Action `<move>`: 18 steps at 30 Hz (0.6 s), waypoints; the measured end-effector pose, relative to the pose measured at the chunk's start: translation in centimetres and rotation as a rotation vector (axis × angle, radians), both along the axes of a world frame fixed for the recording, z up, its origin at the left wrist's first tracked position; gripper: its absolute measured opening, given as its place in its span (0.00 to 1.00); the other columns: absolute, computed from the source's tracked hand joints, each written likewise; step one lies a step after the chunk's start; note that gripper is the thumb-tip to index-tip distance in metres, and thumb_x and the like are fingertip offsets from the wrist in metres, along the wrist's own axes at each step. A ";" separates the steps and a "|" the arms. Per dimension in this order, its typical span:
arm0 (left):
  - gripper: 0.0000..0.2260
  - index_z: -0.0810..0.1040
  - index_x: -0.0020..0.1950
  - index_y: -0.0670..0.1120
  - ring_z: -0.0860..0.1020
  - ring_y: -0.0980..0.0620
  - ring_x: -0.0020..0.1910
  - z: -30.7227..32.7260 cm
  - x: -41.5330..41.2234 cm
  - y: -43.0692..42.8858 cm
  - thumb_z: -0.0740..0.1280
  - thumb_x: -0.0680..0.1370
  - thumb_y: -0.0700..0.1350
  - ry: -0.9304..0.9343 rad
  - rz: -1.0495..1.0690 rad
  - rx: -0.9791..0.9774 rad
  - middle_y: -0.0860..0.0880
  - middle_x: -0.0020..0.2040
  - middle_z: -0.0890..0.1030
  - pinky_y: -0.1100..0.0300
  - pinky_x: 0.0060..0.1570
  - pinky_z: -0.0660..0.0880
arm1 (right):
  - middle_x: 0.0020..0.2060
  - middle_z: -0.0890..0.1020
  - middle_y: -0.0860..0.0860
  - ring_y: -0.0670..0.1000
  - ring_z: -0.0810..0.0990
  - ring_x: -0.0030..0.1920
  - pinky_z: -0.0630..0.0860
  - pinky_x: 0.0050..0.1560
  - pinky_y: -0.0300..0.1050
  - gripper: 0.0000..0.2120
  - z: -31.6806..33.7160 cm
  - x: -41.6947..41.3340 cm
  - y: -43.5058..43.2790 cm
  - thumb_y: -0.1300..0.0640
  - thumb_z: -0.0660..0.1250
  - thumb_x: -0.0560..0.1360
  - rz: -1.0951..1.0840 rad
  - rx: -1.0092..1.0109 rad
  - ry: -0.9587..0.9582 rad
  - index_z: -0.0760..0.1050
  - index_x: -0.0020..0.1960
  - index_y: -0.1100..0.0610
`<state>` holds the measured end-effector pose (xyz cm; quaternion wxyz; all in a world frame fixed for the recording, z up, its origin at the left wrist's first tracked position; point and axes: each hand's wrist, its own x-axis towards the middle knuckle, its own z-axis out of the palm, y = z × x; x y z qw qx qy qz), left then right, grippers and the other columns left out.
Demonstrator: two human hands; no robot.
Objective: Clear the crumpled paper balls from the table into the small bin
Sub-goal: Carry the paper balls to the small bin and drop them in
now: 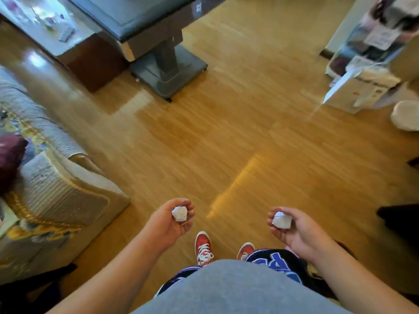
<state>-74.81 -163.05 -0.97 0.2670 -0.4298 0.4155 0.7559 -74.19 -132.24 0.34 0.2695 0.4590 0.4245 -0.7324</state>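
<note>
From the head camera I see my left hand point(172, 220) curled around one paper ball point(179, 213) and my right hand point(292, 227) gripping another paper ball point(281, 220), both over the wooden floor point(226, 132). Pickup looks done; dropping remains, perhaps into the white round container point(405, 115), if that's the bin.

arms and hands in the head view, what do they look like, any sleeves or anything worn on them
Both forearms are bare from the bottom edge of the frame to the fingers, with no sleeve showing. The left hand and the right hand carry no glove, and no watch, bracelet or ring is visible. The picture is slightly blurred, so a very small ring cannot be ruled out.
</note>
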 end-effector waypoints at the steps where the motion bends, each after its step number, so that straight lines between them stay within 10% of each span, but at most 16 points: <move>1: 0.03 0.82 0.37 0.44 0.81 0.52 0.32 0.2 -2.1 1.1 0.71 0.64 0.41 0.009 -0.049 0.016 0.46 0.35 0.83 0.60 0.29 0.76 | 0.32 0.83 0.57 0.52 0.82 0.30 0.79 0.27 0.41 0.06 -0.1 -0.1 1.0 0.61 0.62 0.76 -0.053 0.003 -0.005 0.76 0.44 0.62; 12: 0.02 0.77 0.40 0.44 0.79 0.52 0.30 0.5 -20.3 19.7 0.67 0.72 0.39 0.017 -0.426 0.090 0.48 0.33 0.80 0.63 0.28 0.75 | 0.36 0.82 0.57 0.54 0.81 0.35 0.75 0.38 0.47 0.06 -2.7 -3.7 13.8 0.60 0.63 0.75 -0.423 0.033 -0.085 0.78 0.45 0.61; 18: 0.04 0.77 0.40 0.44 0.79 0.52 0.31 1.0 -26.6 25.3 0.69 0.67 0.39 0.018 -0.440 0.118 0.47 0.35 0.79 0.62 0.29 0.75 | 0.37 0.79 0.58 0.53 0.80 0.32 0.78 0.26 0.40 0.07 -2.7 -11.3 20.0 0.61 0.61 0.77 -0.438 -0.001 -0.043 0.76 0.43 0.61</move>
